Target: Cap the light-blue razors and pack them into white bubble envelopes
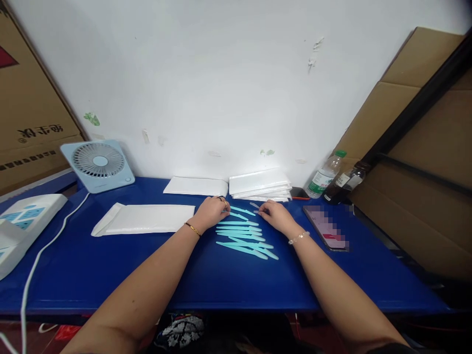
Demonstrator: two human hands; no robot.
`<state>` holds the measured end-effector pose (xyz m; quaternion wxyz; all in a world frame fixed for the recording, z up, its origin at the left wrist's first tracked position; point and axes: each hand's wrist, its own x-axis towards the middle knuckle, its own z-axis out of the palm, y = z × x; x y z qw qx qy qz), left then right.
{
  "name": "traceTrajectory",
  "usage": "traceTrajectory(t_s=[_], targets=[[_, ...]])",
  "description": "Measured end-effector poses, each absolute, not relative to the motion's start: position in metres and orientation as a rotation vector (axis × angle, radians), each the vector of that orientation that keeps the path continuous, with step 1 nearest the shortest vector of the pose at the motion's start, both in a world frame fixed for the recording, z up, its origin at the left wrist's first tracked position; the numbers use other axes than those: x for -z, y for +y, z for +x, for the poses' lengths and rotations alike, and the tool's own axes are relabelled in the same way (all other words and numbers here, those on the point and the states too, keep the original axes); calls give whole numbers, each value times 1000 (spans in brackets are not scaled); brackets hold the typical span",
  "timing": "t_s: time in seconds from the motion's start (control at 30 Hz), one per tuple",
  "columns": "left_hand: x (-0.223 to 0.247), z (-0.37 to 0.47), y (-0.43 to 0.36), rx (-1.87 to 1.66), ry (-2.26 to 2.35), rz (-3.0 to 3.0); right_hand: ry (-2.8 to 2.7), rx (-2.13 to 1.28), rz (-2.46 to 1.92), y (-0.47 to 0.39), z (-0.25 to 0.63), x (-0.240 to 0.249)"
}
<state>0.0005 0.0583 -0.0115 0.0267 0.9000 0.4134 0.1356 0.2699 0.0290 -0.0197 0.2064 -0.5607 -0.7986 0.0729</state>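
Observation:
Several slim turquoise eyebrow razors [239, 229] lie in a rough column on the blue table, some crossing each other at the near end. At the far end of the column, my left hand [211, 213] has its fingers closed on the left end of one turquoise razor [239, 215]. Opposite it, my right hand [276, 216] pinches a small clear strip, seemingly a plastic cover [256, 212]. Another clear piece [254, 205] lies just beyond those fingertips. The fingers partly hide what they grip.
White padded mailers [260, 183] are stacked by the wall, with another mailer [147, 219] on the left. A blue fan [100, 161], a power strip [29, 221] and its cable are further left. To the right are a phone [324, 227], a water bottle [324, 174] and a dark bottle [344, 184].

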Motion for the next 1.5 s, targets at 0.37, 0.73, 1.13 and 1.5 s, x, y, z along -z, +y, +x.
traceTrajectory(t_s=[0.37,0.73,1.13,1.5], targets=[[15,2,57,-415,1273,2584,-2119,-620,-1515,14,267,12],[12,12,50,-412,1178,2598,-2162,-658,-1394,11,252,14],[22,13,58,-564,1467,2569,-2190,-83,-1507,44,264,32],[22,6,63,-508,1470,2417,-2186,-344,-1512,34,282,27]])
